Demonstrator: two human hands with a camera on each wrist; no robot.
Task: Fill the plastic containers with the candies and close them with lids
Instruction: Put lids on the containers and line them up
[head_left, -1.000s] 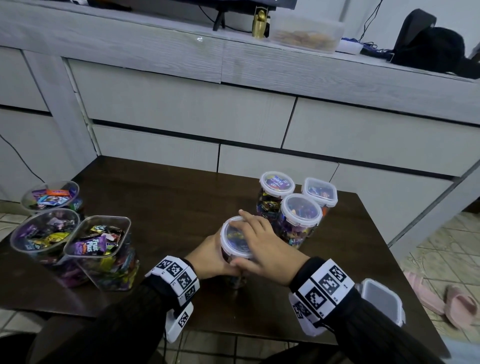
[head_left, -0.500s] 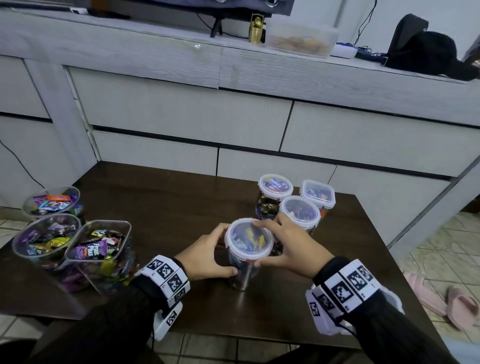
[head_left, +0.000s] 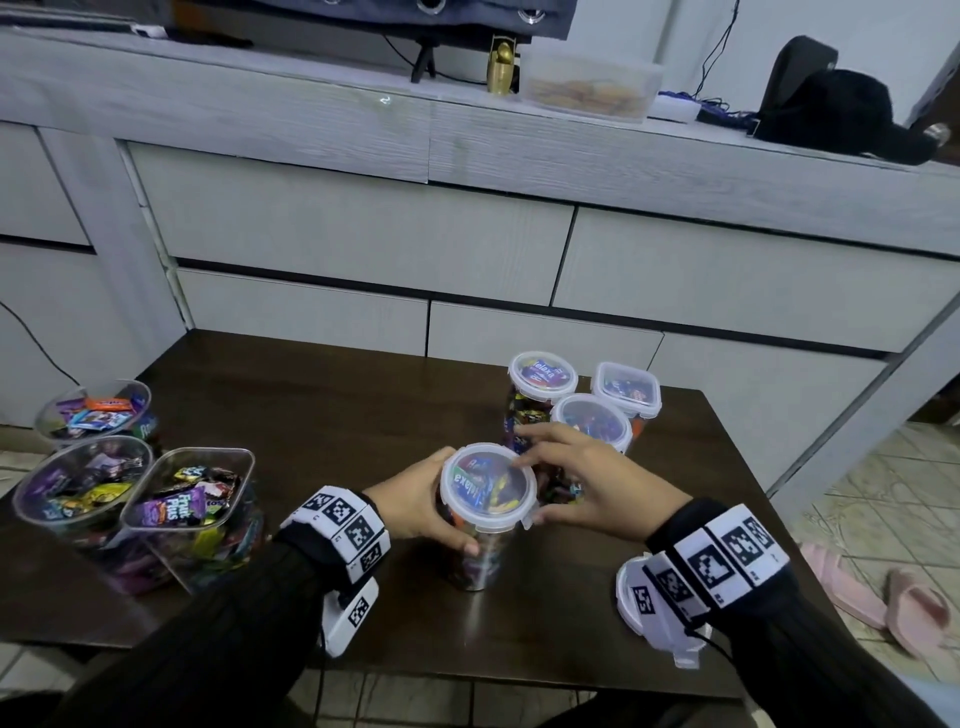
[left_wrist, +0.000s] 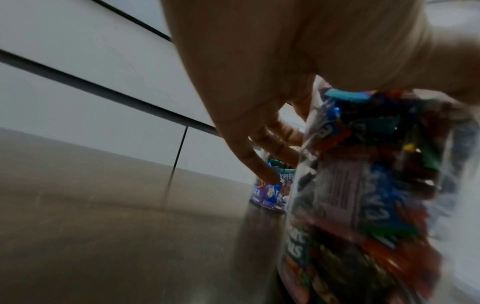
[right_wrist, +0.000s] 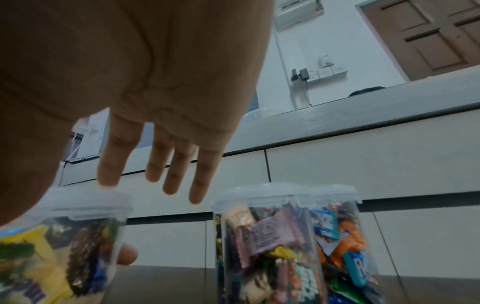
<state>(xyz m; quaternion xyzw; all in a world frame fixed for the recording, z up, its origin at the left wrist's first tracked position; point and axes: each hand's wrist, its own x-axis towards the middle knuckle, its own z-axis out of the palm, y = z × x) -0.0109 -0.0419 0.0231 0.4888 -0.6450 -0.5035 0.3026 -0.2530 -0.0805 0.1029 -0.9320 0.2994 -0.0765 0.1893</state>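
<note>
left hand (head_left: 415, 506) grips container (head_left: 480, 545) | right hand (head_left: 597, 488) fingertips on lid (head_left: 488, 486) (fingers straight)

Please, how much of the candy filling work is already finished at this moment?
Done: three filled containers stand lidded at the far right. In hand: the left hand grips a fourth full container, and the right hand works at its lid; whether it is fully latched cannot be told. Left: three open containers on the left hold candies, unlidded.
</note>
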